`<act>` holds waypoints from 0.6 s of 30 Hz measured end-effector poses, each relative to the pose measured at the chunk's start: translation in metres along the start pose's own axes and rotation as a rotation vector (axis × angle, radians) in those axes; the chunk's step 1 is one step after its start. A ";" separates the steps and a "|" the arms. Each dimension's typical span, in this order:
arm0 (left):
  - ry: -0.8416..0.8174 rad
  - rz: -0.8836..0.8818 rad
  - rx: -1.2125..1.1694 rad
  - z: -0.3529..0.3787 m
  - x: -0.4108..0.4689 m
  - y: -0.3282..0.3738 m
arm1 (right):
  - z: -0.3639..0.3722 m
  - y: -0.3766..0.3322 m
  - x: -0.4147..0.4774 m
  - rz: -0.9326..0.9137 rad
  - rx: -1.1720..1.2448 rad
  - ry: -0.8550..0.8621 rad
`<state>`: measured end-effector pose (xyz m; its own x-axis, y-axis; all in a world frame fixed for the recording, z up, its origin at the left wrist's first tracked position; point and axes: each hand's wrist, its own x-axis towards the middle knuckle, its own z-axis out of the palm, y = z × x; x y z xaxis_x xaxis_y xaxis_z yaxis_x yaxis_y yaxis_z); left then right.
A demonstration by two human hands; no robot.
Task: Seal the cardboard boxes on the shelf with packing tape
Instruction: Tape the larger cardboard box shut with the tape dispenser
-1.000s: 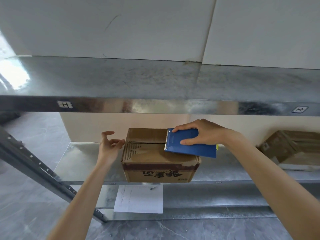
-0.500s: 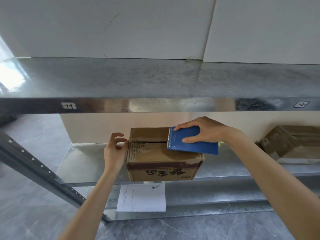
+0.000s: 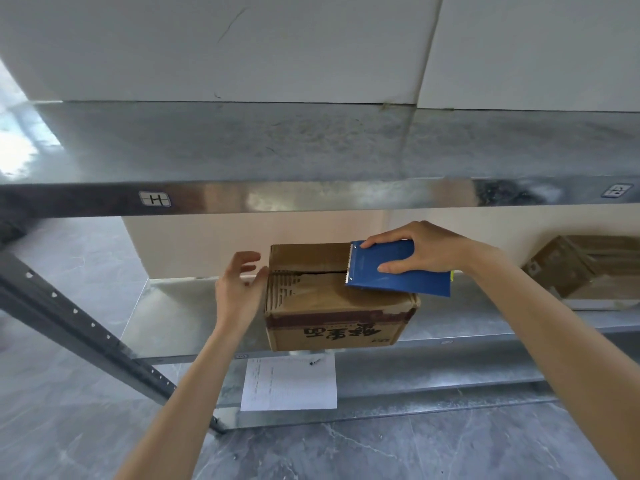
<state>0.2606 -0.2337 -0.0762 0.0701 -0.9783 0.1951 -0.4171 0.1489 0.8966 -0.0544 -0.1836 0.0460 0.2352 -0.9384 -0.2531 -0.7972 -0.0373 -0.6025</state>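
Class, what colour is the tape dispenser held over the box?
Blue: the tape dispenser in the right hand, clearest in the head view.

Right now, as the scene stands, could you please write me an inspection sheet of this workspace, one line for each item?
Surface: metal shelf, middle level; the box stands at its front edge.
Job's things: cardboard box, with a dark gap along its top seam; blue tape dispenser on the box top, toothed edge at the seam.
Clutter: printed paper sheet below the box; second cardboard box at the far right.
Grippers: left hand, fingers spread, at the box's left side; right hand grips the dispenser.
Cables: nothing seen.
Surroundings: white wall, grey tiled floor, upper shelf with label tags.
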 end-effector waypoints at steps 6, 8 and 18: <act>-0.395 0.202 0.337 0.015 -0.014 0.018 | -0.001 0.001 0.000 -0.017 -0.001 -0.019; -0.451 0.267 0.498 0.016 -0.012 0.018 | -0.002 0.001 0.000 -0.024 0.000 -0.038; -0.472 0.385 0.794 0.034 -0.009 0.030 | -0.012 0.006 0.002 -0.048 0.028 -0.181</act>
<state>0.2165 -0.2251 -0.0645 -0.4921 -0.8665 0.0840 -0.8322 0.4965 0.2467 -0.0658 -0.1898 0.0512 0.3709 -0.8587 -0.3537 -0.7672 -0.0688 -0.6377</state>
